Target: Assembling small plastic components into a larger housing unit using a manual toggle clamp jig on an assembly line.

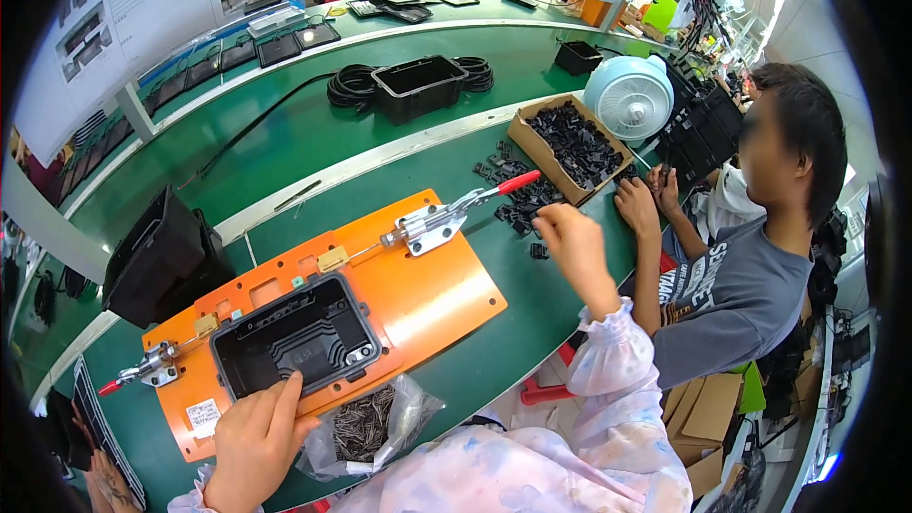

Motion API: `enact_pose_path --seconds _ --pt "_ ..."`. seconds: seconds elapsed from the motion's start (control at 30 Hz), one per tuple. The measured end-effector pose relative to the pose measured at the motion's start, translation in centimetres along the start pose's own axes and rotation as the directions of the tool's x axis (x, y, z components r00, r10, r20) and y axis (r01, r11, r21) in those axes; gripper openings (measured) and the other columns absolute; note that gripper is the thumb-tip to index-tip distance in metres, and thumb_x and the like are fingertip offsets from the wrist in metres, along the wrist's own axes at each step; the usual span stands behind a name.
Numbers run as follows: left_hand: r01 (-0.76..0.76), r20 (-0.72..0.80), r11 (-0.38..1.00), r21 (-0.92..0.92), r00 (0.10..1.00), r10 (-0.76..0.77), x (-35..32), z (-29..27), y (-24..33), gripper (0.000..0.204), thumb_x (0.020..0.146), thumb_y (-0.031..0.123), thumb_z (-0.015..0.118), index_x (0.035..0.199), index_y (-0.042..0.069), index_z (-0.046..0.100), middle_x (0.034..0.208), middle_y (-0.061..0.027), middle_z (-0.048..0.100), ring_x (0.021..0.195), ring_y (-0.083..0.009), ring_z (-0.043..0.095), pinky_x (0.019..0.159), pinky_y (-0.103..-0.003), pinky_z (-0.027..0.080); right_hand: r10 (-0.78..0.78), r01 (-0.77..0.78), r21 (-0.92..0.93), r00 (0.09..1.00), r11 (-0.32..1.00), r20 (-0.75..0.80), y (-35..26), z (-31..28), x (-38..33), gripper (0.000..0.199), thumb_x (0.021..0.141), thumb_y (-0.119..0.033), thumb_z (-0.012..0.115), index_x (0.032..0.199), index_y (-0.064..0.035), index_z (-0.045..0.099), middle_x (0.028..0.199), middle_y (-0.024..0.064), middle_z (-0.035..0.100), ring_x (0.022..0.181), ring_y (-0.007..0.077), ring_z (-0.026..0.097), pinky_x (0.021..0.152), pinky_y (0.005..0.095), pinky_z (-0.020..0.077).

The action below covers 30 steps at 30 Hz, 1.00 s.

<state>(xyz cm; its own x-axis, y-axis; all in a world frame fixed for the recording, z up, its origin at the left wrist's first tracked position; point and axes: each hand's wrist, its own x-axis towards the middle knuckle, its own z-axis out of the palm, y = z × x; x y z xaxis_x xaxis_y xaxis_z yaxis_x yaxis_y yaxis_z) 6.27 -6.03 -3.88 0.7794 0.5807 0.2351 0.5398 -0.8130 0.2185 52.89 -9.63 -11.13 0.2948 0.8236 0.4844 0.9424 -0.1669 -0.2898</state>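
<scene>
An open black plastic box (pixel 313 334) sits in an orange fixture plate (pixel 446 275) on the green bench. My left hand (pixel 256 442) rests at the box's near edge, fingers stretched out and thumb apart. My right hand (pixel 575 252) is raised to the right of the plate, its fingers curled together near the red handle (pixel 518 181) of a toggle clamp (pixel 427 228) but not around it. Anything inside that grip is hidden. Loose small black plastic parts (pixel 518 214) lie just beyond it. A clear bag of metal screws (pixel 364 426) lies beside my left hand.
A cardboard box of black parts (pixel 575 147) stands far right, by a light-blue fan (pixel 629 100). A co-worker (pixel 731 275) sits at the right, hands near that box. Black bins (pixel 157 256) stand left; another black box (pixel 418 90) and coiled cable (pixel 353 85) lie beyond.
</scene>
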Motion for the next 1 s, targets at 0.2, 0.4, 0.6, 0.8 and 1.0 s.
enact_pose_path --seconds 0.2,0.4,0.6,0.8,1.0 --pt "0.036 0.0 0.999 0.015 0.999 -0.036 -0.4 0.1 0.5 0.062 0.076 0.017 0.083 0.129 -0.004 0.061 0.112 -0.0188 0.068 0.097 -0.0361 0.067 0.083 -0.044 0.054 -0.046 0.047 -0.057 0.999 0.997 0.021 -0.4 3.2 -0.6 0.019 0.087 -0.016 0.075 0.096 -0.0041 0.065 0.09 0.0134 0.064 0.081 0.0324 0.069 0.071 0.0431 0.0552" --pt "0.037 -0.121 0.998 -0.046 0.992 -0.043 -0.9 -2.1 -0.8 0.046 0.081 0.009 0.077 0.123 -0.003 0.065 0.114 -0.0186 0.068 0.106 -0.0389 0.067 0.092 -0.048 0.053 0.445 -0.501 0.655 0.854 0.565 0.27 -0.4 1.2 2.5 0.014 0.091 -0.007 0.066 0.102 0.0007 0.062 0.085 0.0164 0.068 0.077 0.0304 0.069 0.069 0.0404 0.0535" --pt "0.148 -0.211 0.989 0.023 0.967 -0.14 -1.2 -2.7 -2.0 0.028 0.085 0.001 0.07 0.113 -0.003 0.069 0.112 -0.0186 0.068 0.109 -0.0389 0.066 0.098 -0.049 0.051 0.037 -0.07 0.116 0.964 0.991 0.265 1.3 2.6 4.3 0.025 0.088 -0.014 0.075 0.107 0.0014 0.068 0.089 0.0192 0.066 0.077 0.0336 0.067 0.072 0.043 0.0522" --pt "0.263 -0.236 0.965 0.024 0.939 -0.25 -1.8 -3.3 -3.0 0.024 0.086 -0.002 0.068 0.11 -0.004 0.07 0.112 -0.0192 0.069 0.109 -0.0389 0.066 0.1 -0.049 0.05 0.014 -0.087 0.227 0.952 0.97 0.307 0.6 2.7 4.0 0.022 0.082 -0.01 0.08 0.097 0.0009 0.067 0.081 0.0131 0.062 0.07 0.0245 0.065 0.067 0.0381 0.0514" --pt "0.259 -0.352 0.963 0.071 0.91 -0.219 -2.0 -3.4 -5.2 0.024 0.082 0.0 0.074 0.106 -0.002 0.073 0.104 -0.0173 0.071 0.103 -0.0364 0.069 0.098 -0.049 0.053 0.23 -0.51 0.615 0.848 0.601 0.478 -2.6 -3.6 2.7 0.013 0.091 -0.009 0.076 0.087 -0.0051 0.063 0.075 -0.0019 0.059 0.053 0.0049 0.053 0.045 0.0198 0.0401"
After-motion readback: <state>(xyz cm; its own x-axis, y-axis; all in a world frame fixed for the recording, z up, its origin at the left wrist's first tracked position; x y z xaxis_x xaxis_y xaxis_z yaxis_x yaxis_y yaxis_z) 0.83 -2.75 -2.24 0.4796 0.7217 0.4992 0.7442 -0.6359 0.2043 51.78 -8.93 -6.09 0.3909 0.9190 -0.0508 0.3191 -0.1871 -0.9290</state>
